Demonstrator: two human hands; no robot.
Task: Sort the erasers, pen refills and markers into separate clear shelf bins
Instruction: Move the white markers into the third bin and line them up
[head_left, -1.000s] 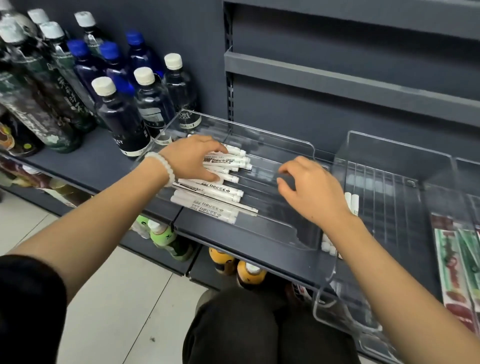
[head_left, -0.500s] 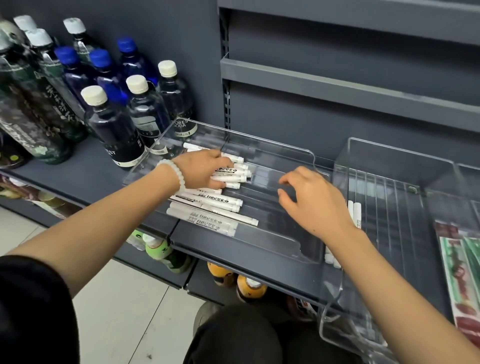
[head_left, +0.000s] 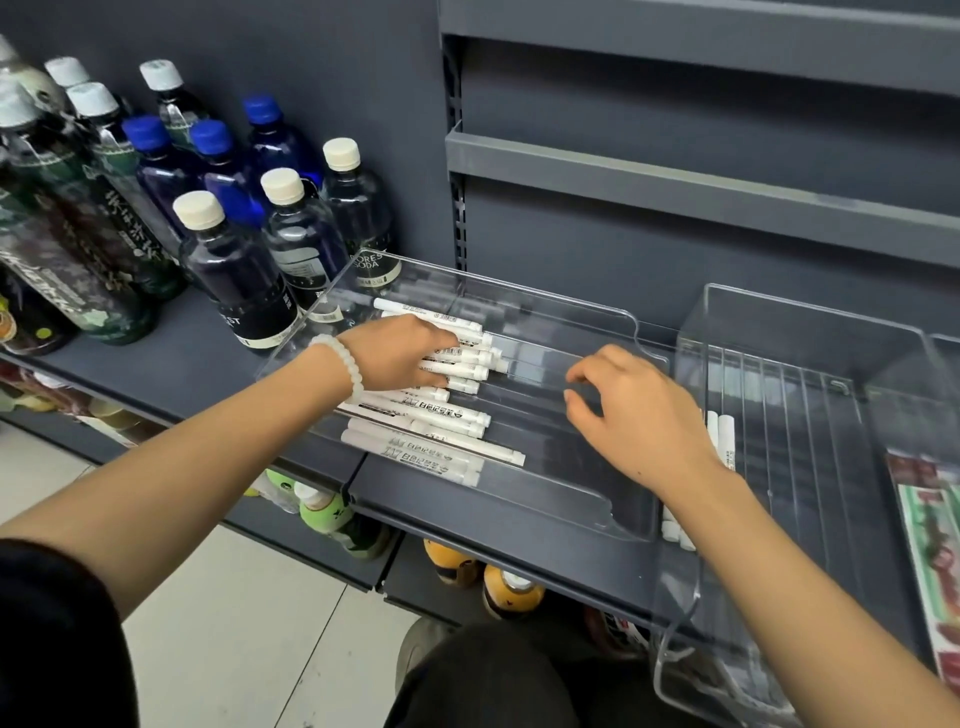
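Several white markers (head_left: 436, 447) lie side by side in the left part of a clear shelf bin (head_left: 582, 499) on the grey shelf. My left hand (head_left: 400, 356), with a white bead bracelet at the wrist, rests flat on the markers at the back of the pile. My right hand (head_left: 639, 415) hovers over the bare right part of the same bin, fingers loosely curled and holding nothing. A second clear bin (head_left: 810, 415) to the right holds a few more white markers (head_left: 719, 431), partly hidden behind my right wrist.
Bottles (head_left: 234, 270) with white and blue caps crowd the shelf to the left of the bin. A red-and-green packet (head_left: 930, 530) lies in a bin at the far right edge. Lower shelves hold more bottles (head_left: 509, 592). Grey shelves (head_left: 675, 176) run above.
My left hand slid a little further onto the back markers. My right hand stayed over the bin's right part. The camera shifted slightly.
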